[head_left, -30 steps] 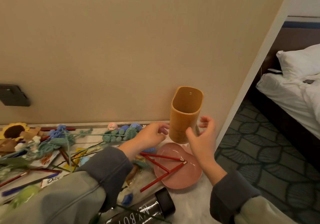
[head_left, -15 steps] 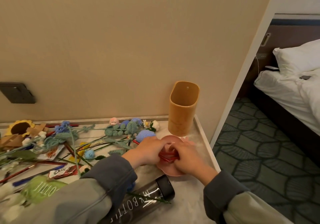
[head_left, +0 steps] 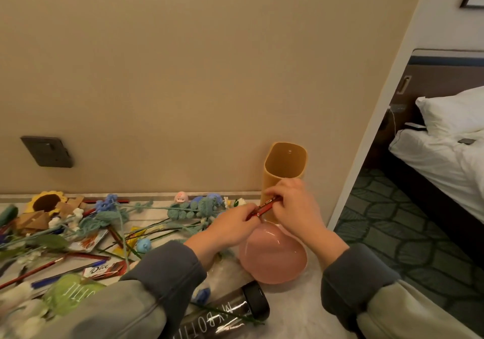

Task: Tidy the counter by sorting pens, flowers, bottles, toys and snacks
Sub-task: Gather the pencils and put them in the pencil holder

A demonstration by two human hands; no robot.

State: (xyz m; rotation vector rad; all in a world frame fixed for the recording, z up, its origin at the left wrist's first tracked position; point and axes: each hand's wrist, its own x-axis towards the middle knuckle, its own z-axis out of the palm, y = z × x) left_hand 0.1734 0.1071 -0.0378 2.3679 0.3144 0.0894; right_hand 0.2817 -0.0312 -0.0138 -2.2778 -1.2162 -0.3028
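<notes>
My left hand point(head_left: 230, 227) and my right hand point(head_left: 294, 207) together grip a bunch of red pens point(head_left: 263, 207), held just in front of the tall orange holder point(head_left: 284, 167) that stands against the wall. Below the hands sits a pink dish point(head_left: 272, 262) with nothing in it. Crocheted flowers point(head_left: 193, 209), a sunflower point(head_left: 45, 202), more red and blue pens point(head_left: 49, 264), a Dove snack bar point(head_left: 104, 270) and a small pink toy point(head_left: 180, 197) lie scattered on the counter to the left. A dark bottle point(head_left: 227, 315) lies on its side near my left sleeve.
A green bottle point(head_left: 69, 291) lies at the lower left. The counter's right edge point(head_left: 326, 234) drops to patterned carpet point(head_left: 408, 228). A bed with white linen point(head_left: 450, 152) stands at the right. A dark wall switch plate point(head_left: 47, 151) is on the left wall.
The red pens lay in the pink dish; both hands gathered them there and have lifted them up towards the orange holder. The dish now holds nothing.
</notes>
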